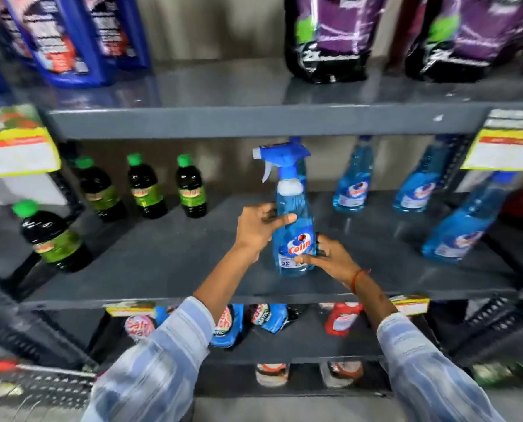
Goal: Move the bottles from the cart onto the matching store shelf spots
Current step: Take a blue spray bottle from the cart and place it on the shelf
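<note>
A blue spray bottle (293,208) with a blue and white trigger head stands upright on the grey middle shelf (168,257), near its front. My left hand (258,228) wraps the bottle's upper body from the left. Lower down, my right hand (330,257) grips it at the label from the right. Three more blue spray bottles (353,184) stand to the right on the same shelf. The cart (41,388) shows only as a metal mesh corner at the bottom left.
Several dark bottles with green caps (144,187) line the left of the middle shelf. Blue jugs (65,35) and purple pouches (330,35) fill the shelf above. Pouches (229,324) lie on the shelf below. Yellow price tags (16,147) hang at both sides.
</note>
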A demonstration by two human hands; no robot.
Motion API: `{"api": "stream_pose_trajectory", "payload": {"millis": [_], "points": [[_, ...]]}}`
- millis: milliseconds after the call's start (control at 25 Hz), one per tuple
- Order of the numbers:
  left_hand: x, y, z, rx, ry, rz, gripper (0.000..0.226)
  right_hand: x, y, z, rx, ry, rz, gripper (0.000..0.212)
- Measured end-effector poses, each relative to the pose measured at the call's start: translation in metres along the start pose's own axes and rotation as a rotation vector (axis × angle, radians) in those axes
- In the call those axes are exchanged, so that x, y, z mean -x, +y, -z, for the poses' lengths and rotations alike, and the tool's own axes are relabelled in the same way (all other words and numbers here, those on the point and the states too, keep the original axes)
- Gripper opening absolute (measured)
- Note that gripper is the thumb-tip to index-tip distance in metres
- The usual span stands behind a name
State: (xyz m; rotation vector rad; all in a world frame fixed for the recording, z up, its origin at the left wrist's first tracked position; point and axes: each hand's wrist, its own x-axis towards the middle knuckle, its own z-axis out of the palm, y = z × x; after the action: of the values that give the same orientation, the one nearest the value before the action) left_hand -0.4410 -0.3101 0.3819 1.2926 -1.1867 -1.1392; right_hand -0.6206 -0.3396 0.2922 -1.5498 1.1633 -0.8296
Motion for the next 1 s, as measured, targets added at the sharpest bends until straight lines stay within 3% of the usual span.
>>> {"api": "stream_pose_trajectory", "payload": {"millis": [440, 720, 1000], "points": [[-0.089, -0.003, -0.16, -0.044, -0.15, -0.089, 0.038, -0.014, 0.037, 0.131, -0.143, 0.302, -0.084, 0.05], [-0.099, -0.023, -0.189, -0.143, -0.087, -0.167, 0.03, -0.023, 0.054, 0.151, -0.142, 0.288, -0.144, 0.054], [-0.105, -0.025, -0.193, -0.221, -0.06, -0.149, 0.037, -0.028, 0.065, 0.146, -0.186, 0.303, -0.19, 0.06]]}}
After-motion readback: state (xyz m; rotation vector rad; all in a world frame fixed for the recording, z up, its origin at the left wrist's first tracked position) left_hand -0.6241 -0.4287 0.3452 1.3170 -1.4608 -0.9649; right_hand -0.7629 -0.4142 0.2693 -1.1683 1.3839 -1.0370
